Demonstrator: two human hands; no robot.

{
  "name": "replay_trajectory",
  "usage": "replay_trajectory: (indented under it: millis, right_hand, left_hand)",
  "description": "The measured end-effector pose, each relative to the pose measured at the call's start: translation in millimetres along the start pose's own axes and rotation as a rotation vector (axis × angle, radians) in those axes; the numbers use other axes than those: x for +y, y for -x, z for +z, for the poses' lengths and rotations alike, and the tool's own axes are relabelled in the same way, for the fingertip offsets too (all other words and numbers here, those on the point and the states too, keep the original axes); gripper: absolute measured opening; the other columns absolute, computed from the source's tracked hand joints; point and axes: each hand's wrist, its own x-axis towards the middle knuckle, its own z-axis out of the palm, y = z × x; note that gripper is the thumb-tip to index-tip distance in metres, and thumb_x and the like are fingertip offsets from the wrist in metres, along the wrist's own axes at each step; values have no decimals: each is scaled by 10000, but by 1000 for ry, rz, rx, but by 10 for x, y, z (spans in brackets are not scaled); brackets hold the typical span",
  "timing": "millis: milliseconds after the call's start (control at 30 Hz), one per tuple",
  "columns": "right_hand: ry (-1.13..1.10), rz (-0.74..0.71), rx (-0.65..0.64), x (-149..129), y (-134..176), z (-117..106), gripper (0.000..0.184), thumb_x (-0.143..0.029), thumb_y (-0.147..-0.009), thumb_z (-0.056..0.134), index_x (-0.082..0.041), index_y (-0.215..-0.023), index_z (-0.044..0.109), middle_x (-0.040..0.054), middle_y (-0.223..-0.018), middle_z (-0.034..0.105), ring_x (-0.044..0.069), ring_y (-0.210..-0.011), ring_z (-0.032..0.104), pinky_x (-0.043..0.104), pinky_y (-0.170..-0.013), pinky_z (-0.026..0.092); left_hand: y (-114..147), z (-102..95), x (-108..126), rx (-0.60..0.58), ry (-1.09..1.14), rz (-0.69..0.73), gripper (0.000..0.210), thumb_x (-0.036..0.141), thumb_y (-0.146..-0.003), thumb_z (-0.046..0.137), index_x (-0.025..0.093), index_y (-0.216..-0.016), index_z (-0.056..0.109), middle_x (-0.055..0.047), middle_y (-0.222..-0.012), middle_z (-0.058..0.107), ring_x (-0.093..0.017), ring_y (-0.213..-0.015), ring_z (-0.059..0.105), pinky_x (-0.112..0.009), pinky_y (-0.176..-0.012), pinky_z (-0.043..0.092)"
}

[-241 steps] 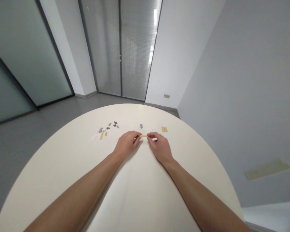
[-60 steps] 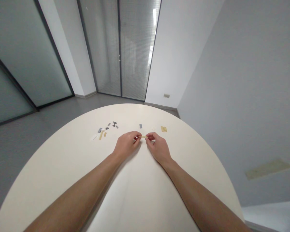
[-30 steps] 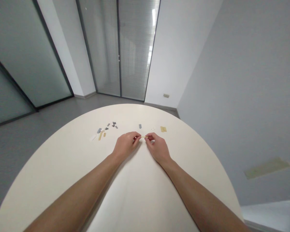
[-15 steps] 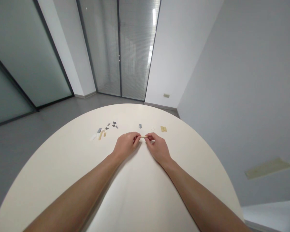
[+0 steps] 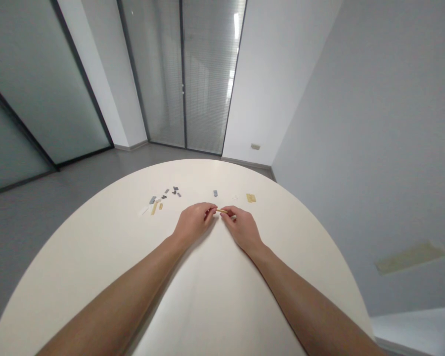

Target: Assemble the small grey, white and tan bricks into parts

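L hand [image 5: 195, 220] & R hand [image 5: 244, 227], fingers curled nearly closed, pinch opp. ends of tan strip [image 5: 221, 210] over table [image 5: 215, 306]; grey pc [image 5: 215, 193] just beyond, tan plates [image 5: 251, 198] to R.

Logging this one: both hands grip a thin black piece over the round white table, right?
Not quite: the head view shows the thin piece is yellowish, not black. The left hand and right hand do grip it over the round white table.
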Motion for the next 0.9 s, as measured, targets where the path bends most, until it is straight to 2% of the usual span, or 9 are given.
replay_trajectory:
  millis: [300,500,700,900]
  right_hand:
    - [-20,-32,-10,30,3,16,240,-315,-958,543,-287,-1087,744,31,-1073,765,215,-940,703,345,-855,541]
    - [-28,-36,-13,19,3,17,239,-309,-958,548,-279,-1091,744,40,-1092,758,216,-969,697,353,-873,541]
    - [-24,-28,-7,30,0,30,239,-310,-963,546,-261,-1101,735,43,-1114,753,209,-990,695,353,-899,537]
    - [8,-67,-16,59,4,45,267,-263,-972,529,-239,-1159,718,54,-1179,735,211,-1098,670,371,-996,498]
  left_hand:
    - [21,18,-20,64,53,8,317,240,-951,509,252,-1233,653,-29,-1193,727,-194,-1042,677,-318,-944,512]
    - [24,-9,-5,48,68,-5,219,256,-942,514,260,-1077,687,-6,-1071,750,-184,-943,685,-298,-857,511]
    - [23,-27,15,44,58,-6,210,283,-952,501,257,-1054,683,-4,-1040,750,-187,-911,683,-301,-818,500]
    - [15,-35,16,46,23,-26,262,359,-982,465,243,-1026,696,-18,-1013,755,-205,-904,677,-310,-783,484]
